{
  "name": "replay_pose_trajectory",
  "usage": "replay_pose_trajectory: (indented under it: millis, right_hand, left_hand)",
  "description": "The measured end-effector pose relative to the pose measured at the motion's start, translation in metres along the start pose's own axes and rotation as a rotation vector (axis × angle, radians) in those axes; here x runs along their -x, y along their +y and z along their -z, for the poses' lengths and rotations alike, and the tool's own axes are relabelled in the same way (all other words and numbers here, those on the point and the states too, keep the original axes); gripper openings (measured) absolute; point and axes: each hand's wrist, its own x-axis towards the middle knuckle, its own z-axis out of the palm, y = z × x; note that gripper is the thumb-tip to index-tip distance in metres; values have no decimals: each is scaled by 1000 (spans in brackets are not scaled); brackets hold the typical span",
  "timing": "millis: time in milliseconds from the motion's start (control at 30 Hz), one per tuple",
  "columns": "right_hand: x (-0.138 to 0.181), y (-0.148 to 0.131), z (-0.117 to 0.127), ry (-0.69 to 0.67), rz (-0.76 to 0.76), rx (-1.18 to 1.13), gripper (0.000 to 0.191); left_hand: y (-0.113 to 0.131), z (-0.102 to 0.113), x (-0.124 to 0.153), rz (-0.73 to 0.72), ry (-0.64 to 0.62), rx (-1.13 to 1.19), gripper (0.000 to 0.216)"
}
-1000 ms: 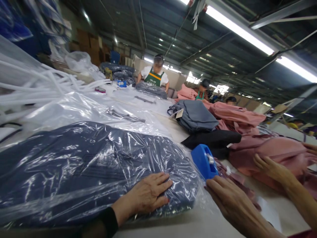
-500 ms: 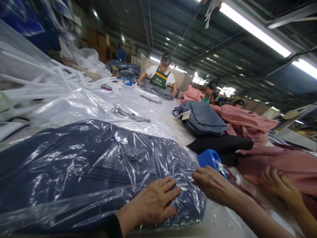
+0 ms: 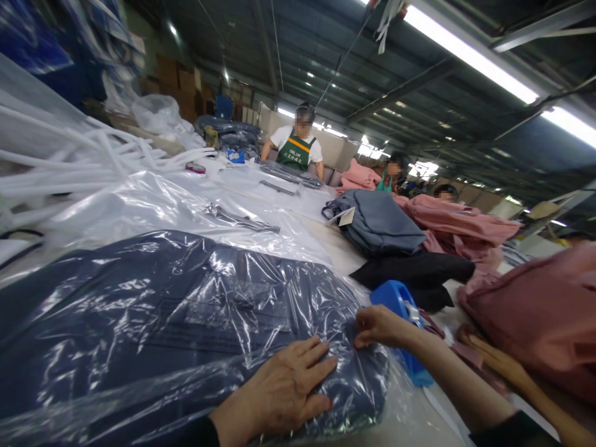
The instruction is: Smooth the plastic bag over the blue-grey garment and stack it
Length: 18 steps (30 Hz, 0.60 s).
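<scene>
Dark navy folded fabric in a clear plastic bag (image 3: 195,329) lies across the near part of the table. My left hand (image 3: 284,385) rests flat on the bag toward its right end, fingers spread. Just beyond those fingers, my right hand (image 3: 379,326) is pinched closed at the bag's right end. Whatever its fingertips hold is too small to make out. Close behind my right hand sits a blue plastic tool (image 3: 395,298) with a shiny metal part, which looks like a tape dispenser; the forearm partly hides it.
A co-worker's arm (image 3: 507,366) reaches in at right beside a pink garment (image 3: 535,304). Behind the blue tool lie a black cloth (image 3: 414,276) and a grey-blue bag (image 3: 377,220) with a tag. Clear plastic (image 3: 139,198) covers the table's middle. Across it stands a person in a green apron (image 3: 295,149).
My right hand has moved slightly left, from beside the blue tool onto the bag's end. The co-worker's hand has shifted left and lower, and the pink garment has been lifted. My left hand stays flat.
</scene>
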Motion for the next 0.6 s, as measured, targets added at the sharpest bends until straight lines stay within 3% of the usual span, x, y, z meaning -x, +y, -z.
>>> replay_pose_trajectory:
  millis: [100,200,267,433,567,600]
  right_hand:
    - [-12,9,-6,-40,-56,-122,35]
    - [-20,14,-13,-99,-72,-185,31]
    - [-24,18,-16,-65,-71,-165,32]
    - [-27,32,-15,199,-110,-59,29]
    - [-3,30,-26,494,-136,-19,6]
    - [6,25,-34,571,-130,-13,9]
  left_hand:
    - [2,3,-1,6,-21,-34,57]
    - [5,8,-1,31,-85,-63,59]
    - [6,9,-2,47,-101,-53,58]
    - [4,6,0,58,-90,-46,57]
    - [-1,1,2,40,-55,5,58]
    - [-3,0,2,31,-27,30,58]
